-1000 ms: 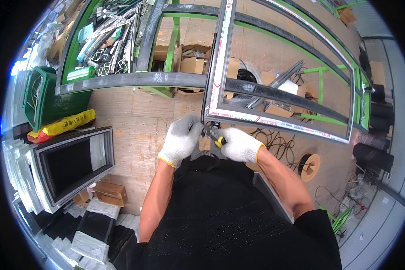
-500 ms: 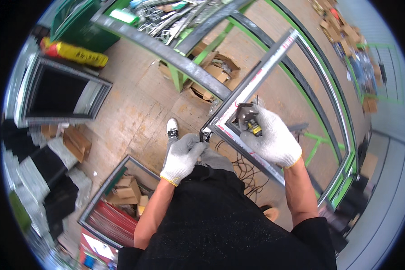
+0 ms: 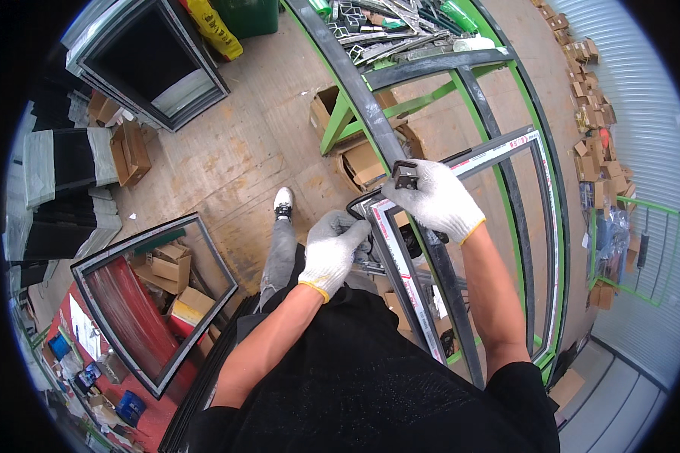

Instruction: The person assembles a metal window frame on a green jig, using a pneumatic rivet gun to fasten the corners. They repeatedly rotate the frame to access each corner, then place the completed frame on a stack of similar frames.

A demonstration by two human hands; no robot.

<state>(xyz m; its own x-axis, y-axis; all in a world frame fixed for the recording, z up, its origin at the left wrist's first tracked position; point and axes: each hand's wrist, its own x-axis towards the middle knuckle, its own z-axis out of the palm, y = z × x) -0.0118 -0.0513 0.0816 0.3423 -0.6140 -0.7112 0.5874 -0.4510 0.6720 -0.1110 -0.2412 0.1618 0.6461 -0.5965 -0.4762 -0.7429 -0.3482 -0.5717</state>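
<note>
My left hand (image 3: 329, 253), in a white and grey work glove, is closed at the near-left corner of a window frame (image 3: 518, 143) covered with white and red printed film. Its fingertips pinch a thin black rubber strip (image 3: 357, 201) that bends round that corner. Just right of it, over the same corner, my gloved right hand (image 3: 440, 200) is wrapped round a black hand tool (image 3: 406, 175). Only the tool's dark metal head shows; the palm covers the rest. The frame lies on a green workbench (image 3: 374, 113) with black padded bars.
Scrap metal pieces (image 3: 400, 38) fill the bench's far end. Cardboard boxes (image 3: 366, 162) sit beneath it. A dark-edged glass frame (image 3: 159, 381) stands at the lower left beside a red surface. Stacked framed panels (image 3: 147, 68) and an open carton (image 3: 130, 155) are at the left.
My view has turned and shifted along the bench. My right hand has moved closer to the frame corner and my left hand, still gripping the tool. The left hand stays pinched at the corner.
</note>
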